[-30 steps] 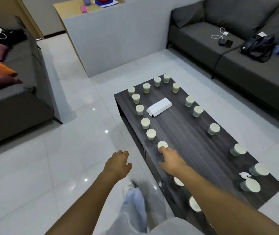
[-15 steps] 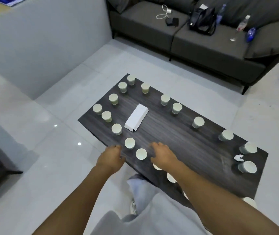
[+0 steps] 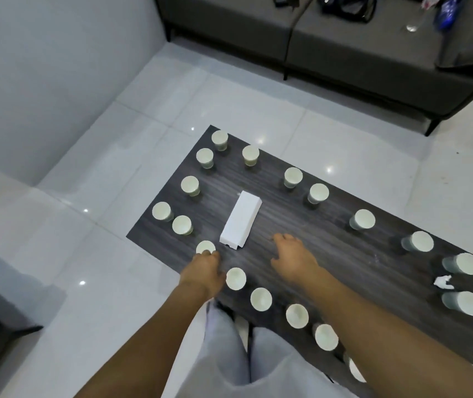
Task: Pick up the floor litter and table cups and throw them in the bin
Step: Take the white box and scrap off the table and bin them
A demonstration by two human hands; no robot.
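My left hand [image 3: 203, 271] touches a cup [image 3: 205, 247] at the dark desk [image 3: 344, 254] edge, grip hidden; my right hand [image 3: 292, 258] hovers, fingers loose. Cups ring a white box [image 3: 241, 224]. Glossy floor tiles [image 3: 114, 196], grey sofa [image 3: 344, 50] beyond.

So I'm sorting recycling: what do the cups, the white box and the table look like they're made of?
Cups: probably paper, matte pale walls, thin rims. White box: seems cardboard, matte, with folded edges. Table: dark wood-grain top, likely laminate or veneer, low sheen.
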